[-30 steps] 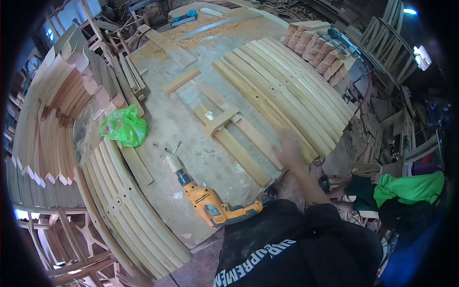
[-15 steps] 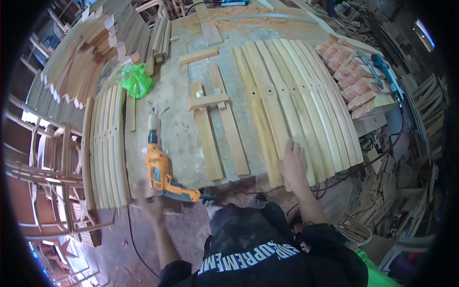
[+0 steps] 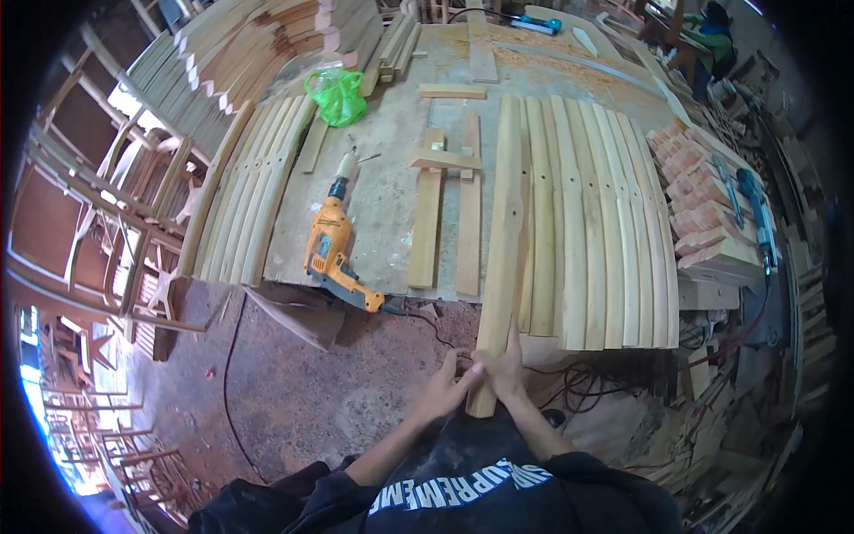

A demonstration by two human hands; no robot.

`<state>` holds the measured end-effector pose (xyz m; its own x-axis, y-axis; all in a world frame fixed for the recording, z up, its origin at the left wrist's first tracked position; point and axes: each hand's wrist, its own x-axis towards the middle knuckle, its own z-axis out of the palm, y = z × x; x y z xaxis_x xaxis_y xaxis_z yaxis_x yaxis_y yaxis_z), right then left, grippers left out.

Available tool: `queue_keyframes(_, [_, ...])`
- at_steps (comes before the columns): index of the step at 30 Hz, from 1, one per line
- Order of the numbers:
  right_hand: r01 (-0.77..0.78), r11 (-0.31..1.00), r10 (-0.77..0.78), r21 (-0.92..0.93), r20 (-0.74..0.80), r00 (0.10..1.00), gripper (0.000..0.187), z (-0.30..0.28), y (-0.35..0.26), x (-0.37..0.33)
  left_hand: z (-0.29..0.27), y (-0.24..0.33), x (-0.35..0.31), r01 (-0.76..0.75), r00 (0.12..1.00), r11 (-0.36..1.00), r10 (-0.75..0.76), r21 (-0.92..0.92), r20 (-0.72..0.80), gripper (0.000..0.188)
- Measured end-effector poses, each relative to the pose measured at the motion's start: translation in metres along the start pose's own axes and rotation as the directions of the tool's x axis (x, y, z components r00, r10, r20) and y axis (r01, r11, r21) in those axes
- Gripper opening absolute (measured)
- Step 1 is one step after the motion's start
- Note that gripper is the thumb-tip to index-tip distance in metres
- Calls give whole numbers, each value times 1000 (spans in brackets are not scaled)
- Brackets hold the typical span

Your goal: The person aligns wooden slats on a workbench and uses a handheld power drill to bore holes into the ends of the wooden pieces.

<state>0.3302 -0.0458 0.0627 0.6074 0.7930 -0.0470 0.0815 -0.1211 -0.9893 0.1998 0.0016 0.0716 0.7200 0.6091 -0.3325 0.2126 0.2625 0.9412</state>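
Two hands now grip one wooden slat (image 3: 503,231); half a second ago the right hand (image 3: 507,363) rested at the near ends of the row of slats (image 3: 592,222), and the left hand (image 3: 442,389) hung by the orange drill (image 3: 331,249). The slat has come away from the left side of that row and reaches toward the person's dark shirt (image 3: 445,445). Its far end stands level with the far ends of the row; whether its underside touches the table (image 3: 382,214) cannot be told. The drill still lies on its side, and a co-worker (image 3: 714,40) has come into view at the upper right.

Along the near edge of the table, the drill's handle juts out over the floor (image 3: 311,383), and the held slat overhangs further still. A gap of table top separates the drill from two flat strips (image 3: 427,227) joined by a short crosspiece (image 3: 445,159). The right-hand strip runs just beside the held slat, and the row lies close on its other side. Floor spreads left of the forearms, crossed by a dark cable (image 3: 233,356).

Both hands are closed on the slat near its near end, one from each side, thumbs toward the top face. Fingers underneath are mostly hidden.
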Motion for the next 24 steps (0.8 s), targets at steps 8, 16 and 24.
queue_keyframes(8, [222,949,-213,-226,66,975,82,49,13,-108,-8,-41,-2,-230,950,959,258,166,-176,60])
queue_keyframes(16, [-33,999,39,-27,265,964,94,71,57,-178,-19,-73,-50,-17,961,998,34,61,-273,55])
queue_keyframes(24, [-158,986,132,45,351,927,96,64,49,-195,-23,-62,-61,103,976,994,-105,-21,-192,58])
